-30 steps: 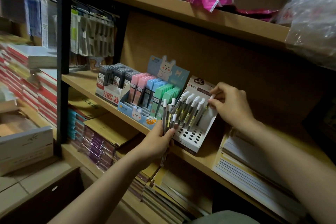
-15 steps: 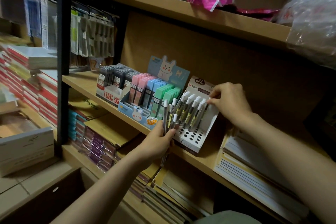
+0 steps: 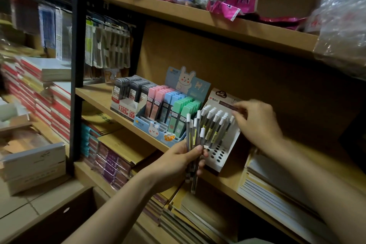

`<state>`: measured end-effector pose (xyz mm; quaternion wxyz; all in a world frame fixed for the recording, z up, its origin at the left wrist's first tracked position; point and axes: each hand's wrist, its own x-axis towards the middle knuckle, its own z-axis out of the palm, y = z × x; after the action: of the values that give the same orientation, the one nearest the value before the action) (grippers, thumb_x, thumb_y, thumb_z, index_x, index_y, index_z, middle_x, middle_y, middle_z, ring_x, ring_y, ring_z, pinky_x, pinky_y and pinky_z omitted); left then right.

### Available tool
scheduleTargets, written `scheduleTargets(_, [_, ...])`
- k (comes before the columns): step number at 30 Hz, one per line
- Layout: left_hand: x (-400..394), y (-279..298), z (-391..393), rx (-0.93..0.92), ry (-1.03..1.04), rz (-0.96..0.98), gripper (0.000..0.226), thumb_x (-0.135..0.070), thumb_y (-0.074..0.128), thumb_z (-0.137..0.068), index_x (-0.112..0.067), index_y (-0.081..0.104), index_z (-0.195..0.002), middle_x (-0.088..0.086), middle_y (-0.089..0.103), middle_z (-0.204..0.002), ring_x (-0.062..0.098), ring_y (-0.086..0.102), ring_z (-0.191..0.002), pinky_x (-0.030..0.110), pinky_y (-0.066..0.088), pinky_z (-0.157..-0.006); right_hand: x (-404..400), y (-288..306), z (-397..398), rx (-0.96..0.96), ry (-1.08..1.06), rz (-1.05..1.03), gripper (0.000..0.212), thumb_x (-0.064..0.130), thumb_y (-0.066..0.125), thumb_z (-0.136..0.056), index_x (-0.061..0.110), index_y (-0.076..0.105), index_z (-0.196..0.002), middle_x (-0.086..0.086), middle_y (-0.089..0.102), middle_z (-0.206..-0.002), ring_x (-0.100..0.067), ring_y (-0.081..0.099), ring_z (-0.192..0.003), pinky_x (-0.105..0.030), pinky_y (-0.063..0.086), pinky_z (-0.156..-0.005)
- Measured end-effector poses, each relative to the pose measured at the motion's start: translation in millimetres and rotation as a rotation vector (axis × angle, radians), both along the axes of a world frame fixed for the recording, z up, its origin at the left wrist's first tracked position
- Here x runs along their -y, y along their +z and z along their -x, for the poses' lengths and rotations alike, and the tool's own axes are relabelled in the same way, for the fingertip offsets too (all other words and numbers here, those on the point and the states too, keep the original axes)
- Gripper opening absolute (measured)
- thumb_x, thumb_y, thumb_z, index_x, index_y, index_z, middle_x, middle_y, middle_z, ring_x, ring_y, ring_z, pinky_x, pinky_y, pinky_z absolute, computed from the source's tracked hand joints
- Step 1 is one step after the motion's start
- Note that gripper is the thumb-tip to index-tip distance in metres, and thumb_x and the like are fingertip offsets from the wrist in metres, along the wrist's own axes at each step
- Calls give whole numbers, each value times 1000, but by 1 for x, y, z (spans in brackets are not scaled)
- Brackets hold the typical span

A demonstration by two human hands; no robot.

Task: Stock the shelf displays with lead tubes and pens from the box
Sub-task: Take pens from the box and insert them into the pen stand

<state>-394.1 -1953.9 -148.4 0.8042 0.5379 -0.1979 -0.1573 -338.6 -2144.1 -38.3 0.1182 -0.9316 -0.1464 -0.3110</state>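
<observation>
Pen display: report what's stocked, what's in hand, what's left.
Done: back rows of the pen display hold white-capped pens. In hand: left hand grips a pen bunch; right hand is at the last standing pen. Left: the front holes are empty.

From my headcam I see both of my forearms bare from the frame's edge to the wrist, no sleeves in view. My left hand point(image 3: 178, 161) and right hand point(image 3: 257, 123) wear no gloves, rings, watch or bands. A pale patch of my clothing point(image 3: 251, 241) shows at the bottom edge.
</observation>
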Motion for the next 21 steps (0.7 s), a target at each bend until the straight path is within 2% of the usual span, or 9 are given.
scheduleTargets(2, [-1, -1, -1, 3, -25, 32, 15, -22, 44, -101, -8, 50, -104, 3, 56, -78, 16, 53, -71, 27, 46, -68, -7, 1, 16, -25, 124, -154, 18, 29, 65, -91, 22, 70, -107, 10, 68, -92, 4, 62, -74, -2, 45, -60])
scheduleTargets(4, [-1, 0, 0, 10, -52, 56, 16, -24, 46, -100, -9, 52, -101, 4, 54, -80, 17, 52, -72, 29, 44, -70, -19, -2, 33, -283, 210, -253, 17, 41, 69, -85, 31, 70, -99, 12, 71, -78, 6, 65, -66, -9, 51, -56])
scheduleTargets(6, [1, 2, 0, 20, -67, 85, 14, -24, 48, -99, -11, 54, -99, 7, 53, -84, 17, 51, -72, 32, 41, -71, -30, -9, 41, -466, 245, -293, 26, 43, 74, -80, 32, 69, -103, 13, 73, -77, 6, 67, -68, -11, 53, -60])
scheduleTargets(9, [3, 5, 2, 28, -58, 90, 16, -24, 47, -99, -12, 52, -109, 7, 56, -87, 18, 54, -74, 34, 44, -72, -38, -13, 44, -463, 250, -342, 28, 29, 77, -82, 27, 68, -108, 9, 75, -79, 5, 67, -75, -5, 48, -62])
scheduleTargets(11, [2, 6, 3, 3, -57, 83, 19, -23, 45, -101, -12, 49, -115, 5, 60, -86, 18, 58, -76, 30, 50, -68, -37, -8, 43, -529, 266, -496, 27, 16, 74, -85, 18, 68, -112, 3, 75, -81, -7, 71, -80, -14, 55, -69])
scheduleTargets(13, [0, 6, 5, -4, -66, 27, 15, -21, 42, -102, -11, 48, -113, 0, 62, -80, 16, 59, -72, 22, 50, -59, -33, 1, 42, -622, 321, -692, 26, 7, 68, -88, 11, 65, -114, -2, 76, -88, -17, 72, -82, -27, 60, -74])
scheduleTargets(15, [0, 4, 6, 28, -39, -61, 12, -19, 40, -104, -11, 48, -106, -6, 60, -73, 9, 55, -65, 17, 46, -52, -29, 7, 42, -669, 383, -811, 22, 1, 62, -90, 8, 64, -111, -5, 76, -95, -17, 72, -84, -25, 60, -71])
scheduleTargets(18, [1, 0, 4, 57, 44, -139, 11, -19, 41, -103, -12, 49, -104, -8, 58, -73, 4, 52, -61, 16, 44, -54, -27, 5, 44, -631, 381, -792, 18, 3, 68, -87, 11, 67, -103, -9, 74, -94, -20, 73, -82, -27, 60, -72])
scheduleTargets(21, [6, 0, 4, 35, 50, -154, 15, -22, 42, -103, -11, 50, -108, -4, 58, -77, 6, 53, -64, 19, 43, -55, -25, 6, 43, -535, 343, -707, 19, 2, 72, -82, 11, 69, -98, -9, 73, -90, -21, 73, -72, -26, 60, -65])
